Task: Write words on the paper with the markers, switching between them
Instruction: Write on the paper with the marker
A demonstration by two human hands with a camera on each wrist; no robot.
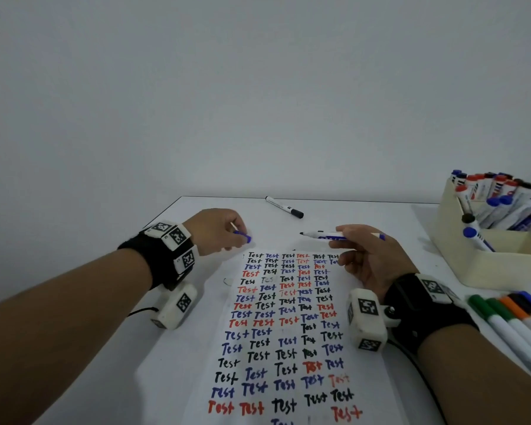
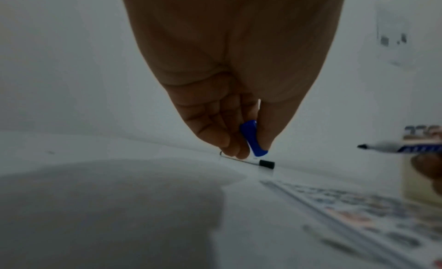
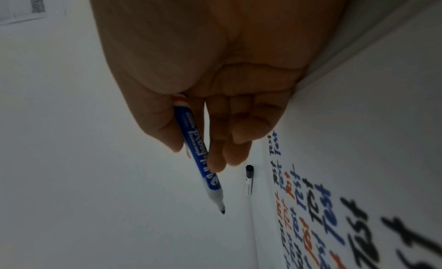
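Note:
A sheet of paper (image 1: 288, 338) covered with "Test" in black, blue and red lies on the white table (image 1: 365, 216). My right hand (image 1: 362, 256) holds an uncapped blue marker (image 1: 325, 235) above the paper's top edge, tip pointing left. In the right wrist view thumb and fingers grip the blue marker (image 3: 198, 154), and the paper (image 3: 358, 207) lies to the right. My left hand (image 1: 221, 231) pinches the blue cap (image 1: 243, 236) left of the marker's tip. The left wrist view shows the blue cap (image 2: 253, 138) between thumb and fingertips.
A capped black marker (image 1: 284, 207) lies near the table's far edge. A cream box (image 1: 478, 256) full of markers stands at the right. Several loose markers (image 1: 515, 320) with green, orange, black and blue caps lie at the right front.

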